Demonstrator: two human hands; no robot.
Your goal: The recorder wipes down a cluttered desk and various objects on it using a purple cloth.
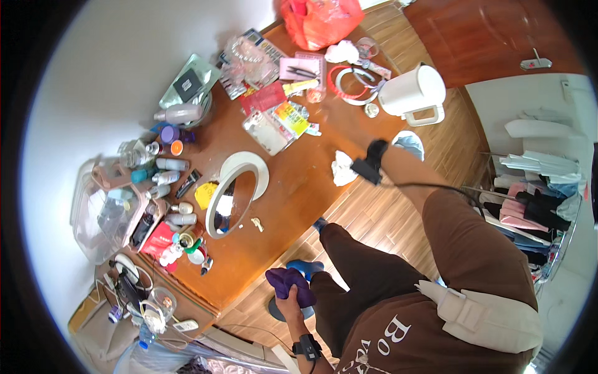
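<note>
My left hand (289, 301) grips a bunched purple cloth (292, 285) beside the table's front edge, above the floor. On the other side, my right hand (352, 133) is over the brown wooden table (289, 187); it is blurred, so its fingers and anything in them cannot be made out. A crumpled white tissue (343, 168) lies near my right wrist at the table's edge. Beyond that hand are a white electric kettle (411, 96), a red hoop (334, 84) and a white hoop (343, 91). A round white-framed mirror (232, 201) stands on the table to the left.
Bottles and jars (173, 163) crowd the wall side, by a clear plastic box (88, 205). Packets, a clear phone case (266, 133) and a red plastic bag (322, 21) are farther back. A lined bin (409, 142) stands past the edge. Cables run from both wrists.
</note>
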